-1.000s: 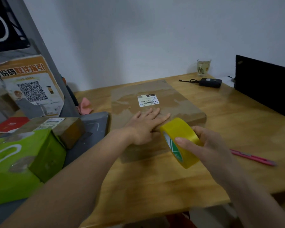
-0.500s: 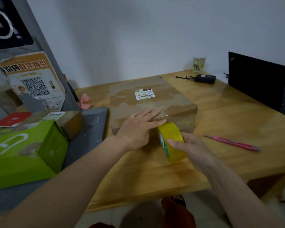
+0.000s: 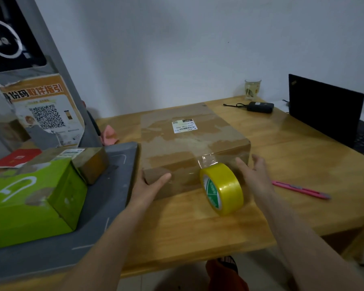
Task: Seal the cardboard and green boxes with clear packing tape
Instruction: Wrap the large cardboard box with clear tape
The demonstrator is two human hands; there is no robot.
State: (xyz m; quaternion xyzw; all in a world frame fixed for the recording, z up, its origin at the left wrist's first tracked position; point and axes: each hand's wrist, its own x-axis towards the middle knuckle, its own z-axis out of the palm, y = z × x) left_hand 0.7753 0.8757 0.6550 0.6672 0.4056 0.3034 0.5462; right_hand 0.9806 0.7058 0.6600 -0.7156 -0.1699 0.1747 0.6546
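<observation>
Both hands, left hand (image 3: pixel 148 186) and right hand (image 3: pixel 254 175), apparently press the cardboard box's (image 3: pixel 194 143) near face.

The tape roll (image 3: pixel 222 188) hides part of the cardboard box's (image 3: pixel 193 143) near face. The right hand's (image 3: pixel 254 175) palm is out of sight. The green box (image 3: pixel 27 204) and the laptop (image 3: pixel 324 110) are cut off by the picture's edges. The print on the shipping label (image 3: pixel 184 126) is too small to read.
</observation>
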